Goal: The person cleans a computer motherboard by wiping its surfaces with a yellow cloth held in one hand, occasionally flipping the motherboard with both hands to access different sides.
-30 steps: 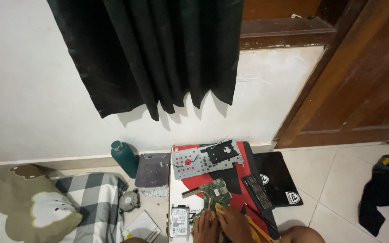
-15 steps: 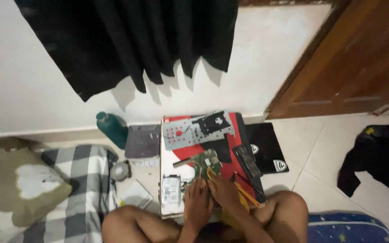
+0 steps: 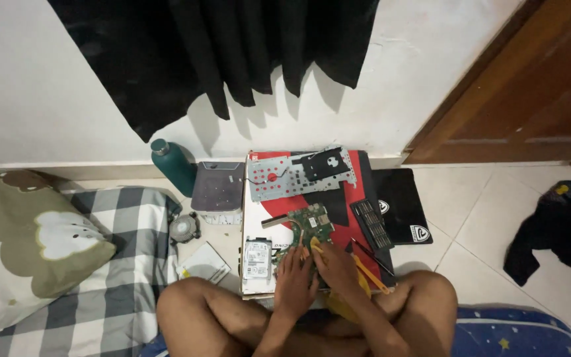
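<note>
Far left I saw a cushion [image 3: 31, 248] lying on a checked blanket [image 3: 110, 264], and past them a dark green bottle [image 3: 174, 166] stood upright near the wall. Beside it a grey box [image 3: 217, 186] sat just above a small round fan [image 3: 184, 228], with a white booklet [image 3: 204, 264] lower down. On the red-and-white board [image 3: 254, 231] a silver hard drive [image 3: 257, 257] lay just left of my left hand [image 3: 294, 283], whose fingers were curled narrow against the near edge of the green circuit board [image 3: 310, 226]. That board lay mid-mat, below the perforated metal plate [image 3: 299, 173]. My right hand [image 3: 336, 266] touched the same edge, pinching something yellow; I could not tell what. Further right lay a black strip [image 3: 372, 223], a black pad [image 3: 399, 201] and dark clothing [image 3: 560, 231].
</note>
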